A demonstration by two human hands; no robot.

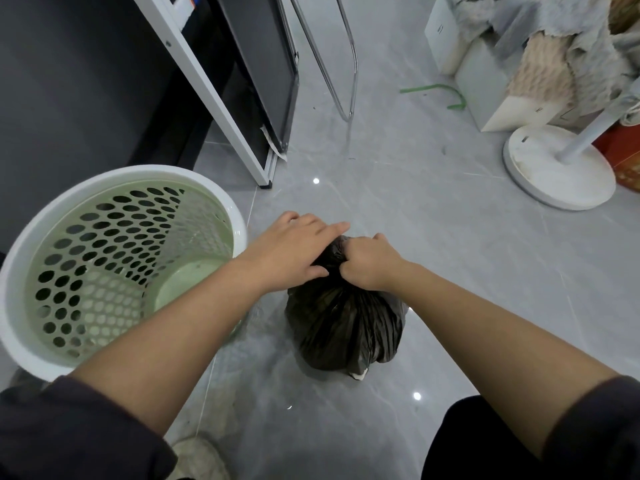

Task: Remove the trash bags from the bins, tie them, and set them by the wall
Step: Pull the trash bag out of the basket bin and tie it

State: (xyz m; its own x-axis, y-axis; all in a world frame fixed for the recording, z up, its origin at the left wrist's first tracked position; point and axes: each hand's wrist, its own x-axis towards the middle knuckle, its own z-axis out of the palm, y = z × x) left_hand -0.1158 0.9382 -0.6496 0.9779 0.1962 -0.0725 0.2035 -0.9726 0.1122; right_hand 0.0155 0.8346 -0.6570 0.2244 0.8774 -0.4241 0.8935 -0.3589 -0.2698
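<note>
A full black trash bag [346,327] stands on the grey tiled floor in front of me. My right hand [369,263] is clenched around its gathered neck. My left hand [294,247] lies over the top of the neck, thumb pinching the plastic, fingers stretched across it. To the left stands a pale green perforated bin [104,268] with a white rim, with no bag inside it.
A dark cabinet and a white-framed black panel [242,98] lean at the back left. A chrome tube frame [346,64] stands behind. A white round fan base [557,168], white boxes, furry fabric and a green strap [436,90] lie at the right.
</note>
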